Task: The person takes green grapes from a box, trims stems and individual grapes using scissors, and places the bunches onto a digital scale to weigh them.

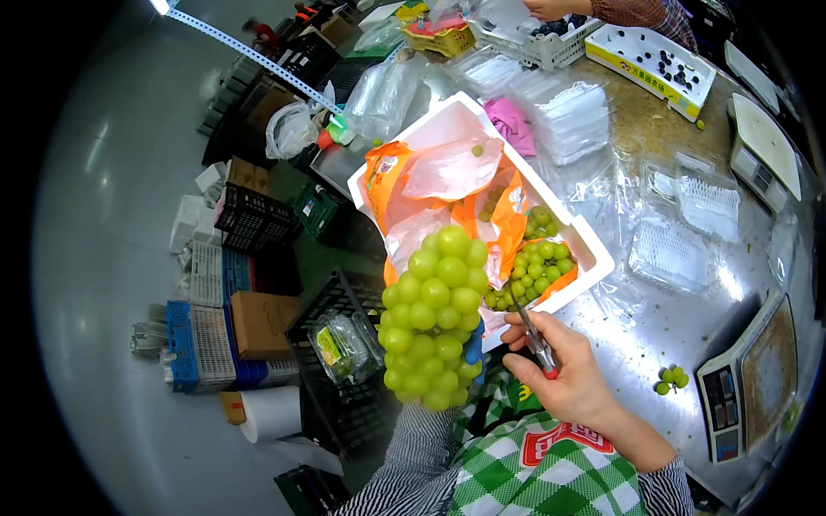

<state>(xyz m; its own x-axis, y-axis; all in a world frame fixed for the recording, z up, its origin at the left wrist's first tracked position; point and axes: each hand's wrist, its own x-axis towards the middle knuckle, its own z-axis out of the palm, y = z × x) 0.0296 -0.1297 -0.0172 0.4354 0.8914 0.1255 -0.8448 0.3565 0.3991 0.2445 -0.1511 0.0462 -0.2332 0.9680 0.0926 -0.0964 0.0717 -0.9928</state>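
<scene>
A large bunch of green grapes [430, 318] is held up in front of me by my left hand [474, 344]. Most of that hand is hidden behind the fruit; only a bit of blue glove shows. My bare right hand [564, 365] is closed round small scissors with a red handle part [542, 348], their narrow tip pointing up and away, to the right of the bunch. Just beyond both hands stands a white foam box [594, 254], tilted in view. It contains more green grapes [538, 271] among orange and pale wrapping [452, 176].
Two scales [748, 378] [761, 155] line the right of the metal table, with a small grape cluster [674, 379] nearby. Clear plastic trays [675, 245] lie beyond the box. Another person's hand [555, 9] is over a crate at the back. A black crate [344, 353] stands lower left.
</scene>
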